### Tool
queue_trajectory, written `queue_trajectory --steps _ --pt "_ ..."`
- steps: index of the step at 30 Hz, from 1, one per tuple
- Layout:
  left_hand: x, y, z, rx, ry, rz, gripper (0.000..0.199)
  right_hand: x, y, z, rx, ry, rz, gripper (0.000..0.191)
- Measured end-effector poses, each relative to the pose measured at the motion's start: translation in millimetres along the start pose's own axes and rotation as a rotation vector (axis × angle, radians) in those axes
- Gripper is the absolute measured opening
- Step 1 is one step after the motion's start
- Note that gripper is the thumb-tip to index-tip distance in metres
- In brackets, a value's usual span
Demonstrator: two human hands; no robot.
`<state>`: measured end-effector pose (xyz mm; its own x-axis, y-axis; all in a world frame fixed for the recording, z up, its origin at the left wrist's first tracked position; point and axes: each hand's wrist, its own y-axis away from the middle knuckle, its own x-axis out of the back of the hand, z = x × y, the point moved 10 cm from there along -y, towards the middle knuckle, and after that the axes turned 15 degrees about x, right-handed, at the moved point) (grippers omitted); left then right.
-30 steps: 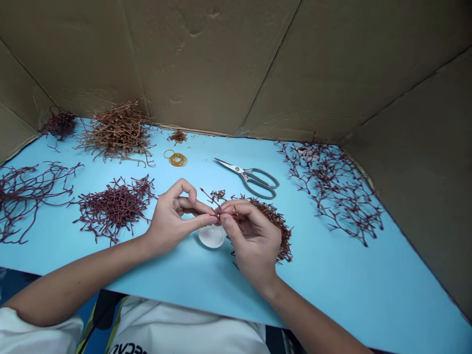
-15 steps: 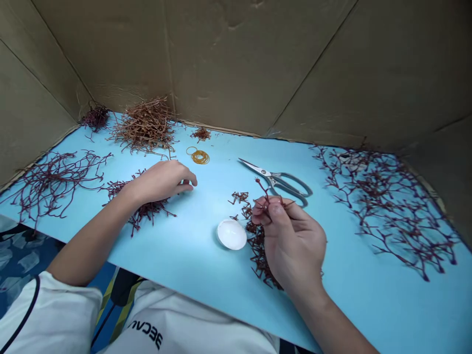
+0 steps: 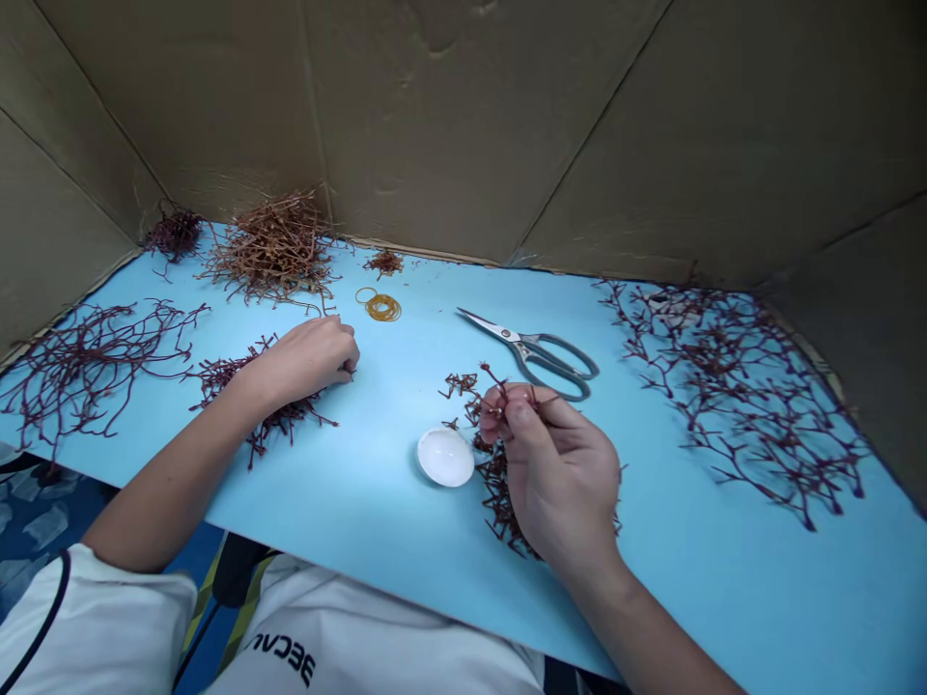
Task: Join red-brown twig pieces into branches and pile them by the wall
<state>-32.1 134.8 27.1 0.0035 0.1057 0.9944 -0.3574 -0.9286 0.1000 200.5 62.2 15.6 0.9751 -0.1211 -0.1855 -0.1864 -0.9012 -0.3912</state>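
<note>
left hand (image 3: 300, 362) has curled in, holding nothing i can see, on dark red twig pile (image 3: 224, 376) left of white round cap (image 3: 445, 457); right fingers (image 3: 518, 415) pinch small red sprig (image 3: 492, 376) tightly, just above cap

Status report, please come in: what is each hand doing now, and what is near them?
Right hand pinching a dark red twig. Left hand curled over a twig pile. Second twig pile below right hand, white round dish beside it.
</note>
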Motion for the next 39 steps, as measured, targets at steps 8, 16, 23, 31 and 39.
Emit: queue_trajectory --steps 8,16,23,31,39 --pt "10.5 -2.1 20.6 -0.120 0.239 0.102 0.013 -9.8 1.8 -8.2 0.056 -0.029 -0.049 0.017" --pt "37.0 18.8 47.4 -0.192 0.922 0.255 0.009 -21.1 4.3 -37.3 0.282 0.180 -0.212 0.013" --pt "31.9 28.4 47.3 -0.077 1.258 0.277 0.017 -31.1 11.4 -52.4 0.485 0.313 -0.309 0.011" --pt "36.1 41.3 57.5 -0.164 1.229 0.392 0.022 -31.2 12.9 -48.9 0.475 0.313 -0.332 0.013" --pt "42.2 50.7 66.7 -0.291 1.209 0.483 0.012 -36.4 11.2 -52.9 0.450 0.299 -0.357 0.012"
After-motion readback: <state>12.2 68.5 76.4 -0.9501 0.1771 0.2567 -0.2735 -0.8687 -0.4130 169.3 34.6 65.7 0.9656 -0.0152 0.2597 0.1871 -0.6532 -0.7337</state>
